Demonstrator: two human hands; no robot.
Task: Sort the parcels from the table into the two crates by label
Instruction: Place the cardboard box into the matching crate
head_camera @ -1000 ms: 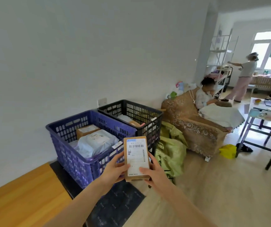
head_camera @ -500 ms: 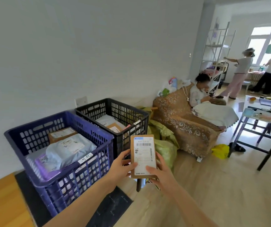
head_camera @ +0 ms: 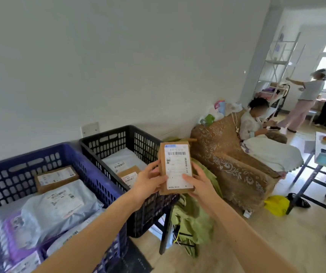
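A small brown cardboard parcel (head_camera: 176,168) with a white barcode label stands upright in front of me, label facing me. My left hand (head_camera: 148,182) grips its left edge and my right hand (head_camera: 199,184) grips its lower right side. The parcel hovers over the right rim of the black crate (head_camera: 122,134), which holds a grey mailer and a brown box. To the left sits the blue crate (head_camera: 30,154), holding a brown box, grey mailers and a purple pouch.
A brown patterned sofa (head_camera: 233,170) with a seated person stands to the right. Green cloth (head_camera: 193,217) lies heaped beside the black crate. A dark-legged table (head_camera: 319,174) is at far right. Two people stand by the white shelves (head_camera: 278,62).
The view has closed in on the crates, which now sit lower and further left. The parcel, still held in both hands, has risen over the black crate's right rim.
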